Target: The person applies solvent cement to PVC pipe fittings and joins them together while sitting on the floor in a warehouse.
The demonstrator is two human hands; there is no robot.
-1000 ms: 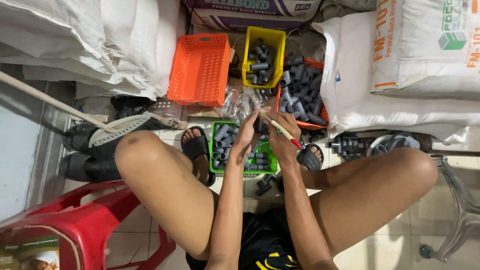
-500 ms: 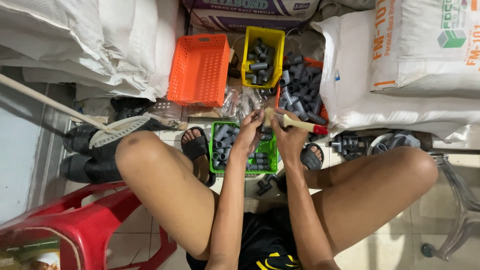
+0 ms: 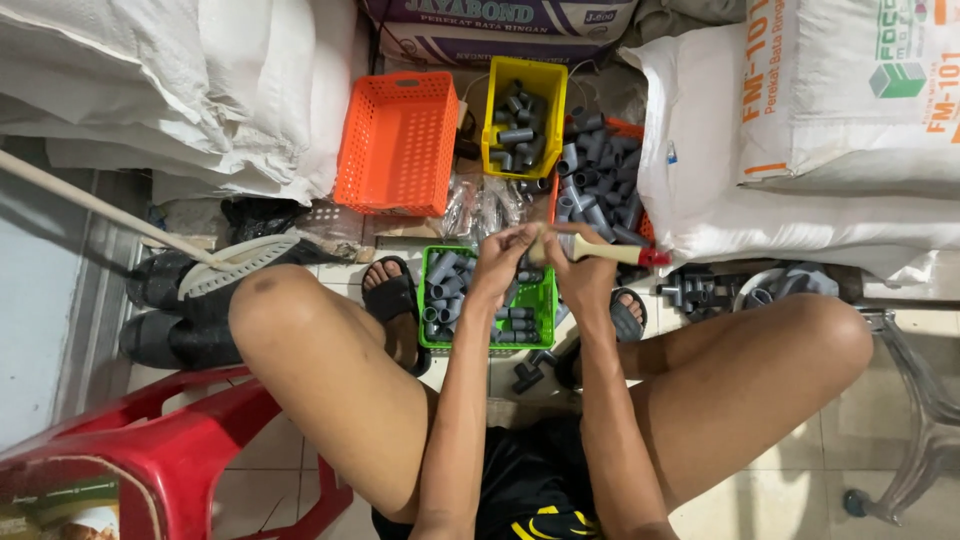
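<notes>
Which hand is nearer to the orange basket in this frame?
Left. The left hand is over the green basket, below and to the right of the orange basket. The right hand, gripping the brush, lies farther right.

My brush [image 3: 612, 252] has a cream handle with a red tip; grey pipe pieces [image 3: 447, 287] fill green [image 3: 545, 300], yellow [image 3: 555, 80] and orange [image 3: 398, 140] baskets.

Four baskets: one orange [image 3: 397, 142], one yellow [image 3: 522, 115], one green [image 3: 487, 298], one red [image 3: 628, 130]; one brush [image 3: 600, 251].
</notes>
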